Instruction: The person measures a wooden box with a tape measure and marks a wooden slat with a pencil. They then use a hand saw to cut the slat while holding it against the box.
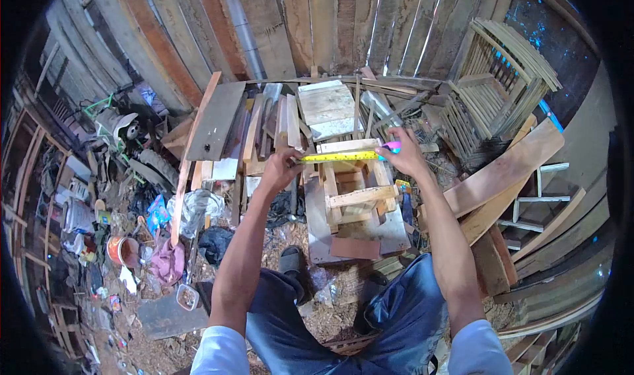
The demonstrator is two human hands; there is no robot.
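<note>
A yellow tape measure (340, 157) is stretched straight from side to side between my hands. My left hand (282, 167) pinches its free end, fingers closed. At the other end my right hand (408, 154) grips the pink-and-blue part where the blade comes out. The blade lies along a pale wooden board (347, 145) at the back of a small wooden frame (362, 195). Crosspieces join the sides of this frame, which rests on a low work surface (319, 226). A reddish-brown wood block (355, 248) is at the front of that surface.
Planks (218, 120) and wood strips are piled behind and to the left. A slatted wooden piece (492, 87) stands back right, above long boards (505, 167). On the littered floor at left are a bucket (123, 251), a pink cloth (168, 262) and a small plastic tub (187, 298).
</note>
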